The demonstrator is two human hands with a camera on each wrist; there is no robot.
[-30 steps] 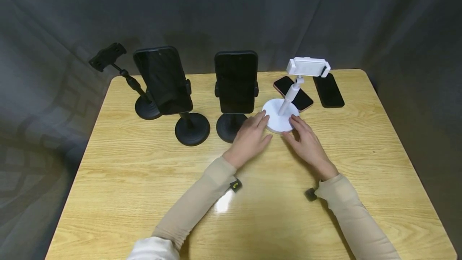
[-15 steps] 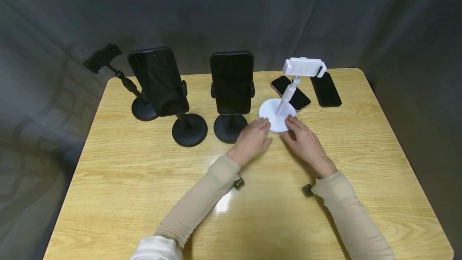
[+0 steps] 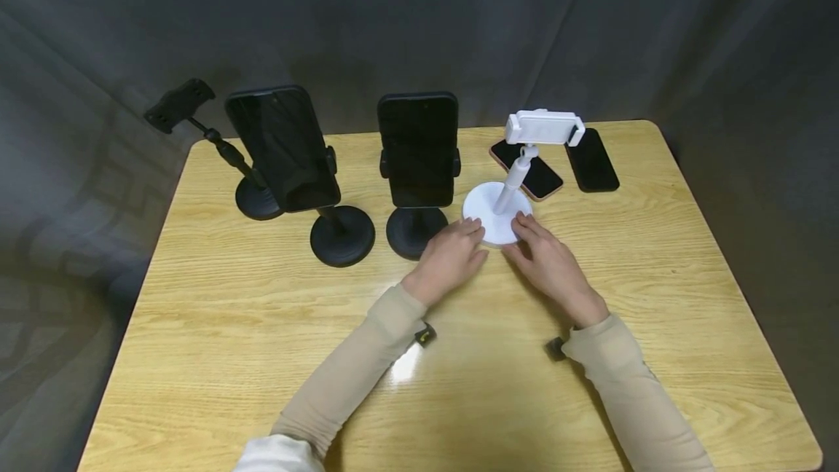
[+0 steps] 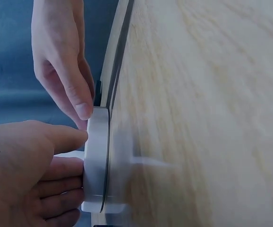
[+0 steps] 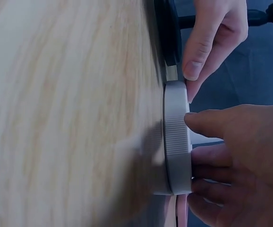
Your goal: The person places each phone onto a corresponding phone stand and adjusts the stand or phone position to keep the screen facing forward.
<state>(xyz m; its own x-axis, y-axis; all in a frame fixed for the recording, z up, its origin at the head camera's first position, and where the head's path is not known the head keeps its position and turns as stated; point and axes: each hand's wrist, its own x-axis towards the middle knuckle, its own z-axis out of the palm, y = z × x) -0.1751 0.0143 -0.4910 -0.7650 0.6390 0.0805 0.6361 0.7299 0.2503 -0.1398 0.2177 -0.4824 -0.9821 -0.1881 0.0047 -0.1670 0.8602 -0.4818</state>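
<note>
Both forearms, in beige sleeves [image 3: 360, 359], reach forward from the lower edge, and the hands meet the near side of the white stand [image 3: 513, 184]. The left hand [image 3: 448, 261] touches the left of its round base [image 3: 483, 210], the right hand [image 3: 553, 268] the right. On each, the thumb is apart from the other fingers [image 4: 61, 186], which lie extended beside one another, resting on the base rather than clamped round it.

The counter [image 3: 485, 392] is pale wood grain with a bright glare spot; dark grey curtain [image 3: 354, 13] hangs behind it and at the sides. To the left are two black stands holding an upright phone [image 3: 419, 148] and a tilted phone [image 3: 285, 148], with a third black stand [image 3: 226, 151] beyond.

The white stand is on the counter's right half, in front of a pink-edged phone [image 3: 544, 182] and a black phone [image 3: 592, 162]. It has a slim pole, a sideways clamp [image 3: 542, 127] on top and a ridged strip on its rim
</note>
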